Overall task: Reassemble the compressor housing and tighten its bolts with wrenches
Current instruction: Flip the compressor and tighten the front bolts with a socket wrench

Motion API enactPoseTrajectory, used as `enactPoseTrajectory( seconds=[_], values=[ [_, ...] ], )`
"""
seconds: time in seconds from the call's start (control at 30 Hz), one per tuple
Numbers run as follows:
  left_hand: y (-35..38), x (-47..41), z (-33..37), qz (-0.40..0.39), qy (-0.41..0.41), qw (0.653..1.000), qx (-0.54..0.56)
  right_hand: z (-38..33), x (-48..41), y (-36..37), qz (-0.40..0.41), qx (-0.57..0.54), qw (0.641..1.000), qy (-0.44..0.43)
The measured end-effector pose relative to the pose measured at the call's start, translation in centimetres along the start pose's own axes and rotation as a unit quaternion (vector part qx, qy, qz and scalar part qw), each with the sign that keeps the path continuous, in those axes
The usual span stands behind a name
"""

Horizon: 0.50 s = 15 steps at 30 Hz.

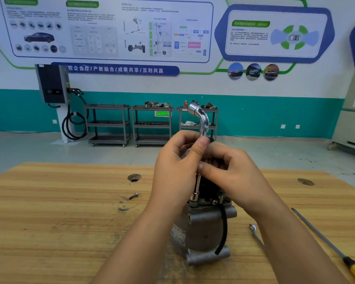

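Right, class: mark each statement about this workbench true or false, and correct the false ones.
1. Both the left hand and the right hand hold the chrome L-shaped socket wrench. True.
2. The wrench's lower end sits on top of the grey metal compressor. True.
3. The loose dark bolt lies right of the compressor. False: it lies to its left, on the wooden table.
4. The left hand holds the yellow-handled screwdriver. False: it lies on the table, far right.
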<state>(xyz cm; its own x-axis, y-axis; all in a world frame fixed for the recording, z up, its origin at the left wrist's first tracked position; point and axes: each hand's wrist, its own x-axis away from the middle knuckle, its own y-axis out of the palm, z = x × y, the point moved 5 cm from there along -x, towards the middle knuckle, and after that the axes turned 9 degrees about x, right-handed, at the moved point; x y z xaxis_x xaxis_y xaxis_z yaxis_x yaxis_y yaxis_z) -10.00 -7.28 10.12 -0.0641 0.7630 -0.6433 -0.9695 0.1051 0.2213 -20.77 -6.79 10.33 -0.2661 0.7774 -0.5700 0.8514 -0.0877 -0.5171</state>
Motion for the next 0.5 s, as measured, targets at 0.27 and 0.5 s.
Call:
enactPoseTrajectory(
  seconds=[0.27,0.5],
  values=[
    [0.12,0.11,0.12,0.007,0.004,1.0,0.012,0.2,0.0,-0.03,0.012,0.0,1.0,0.008],
    [0.31,0.23,0.13,-0.003,-0.002,0.999,0.037,0.4,0.02,-0.02,0.019,0.005,1.0,0.002]
  ],
)
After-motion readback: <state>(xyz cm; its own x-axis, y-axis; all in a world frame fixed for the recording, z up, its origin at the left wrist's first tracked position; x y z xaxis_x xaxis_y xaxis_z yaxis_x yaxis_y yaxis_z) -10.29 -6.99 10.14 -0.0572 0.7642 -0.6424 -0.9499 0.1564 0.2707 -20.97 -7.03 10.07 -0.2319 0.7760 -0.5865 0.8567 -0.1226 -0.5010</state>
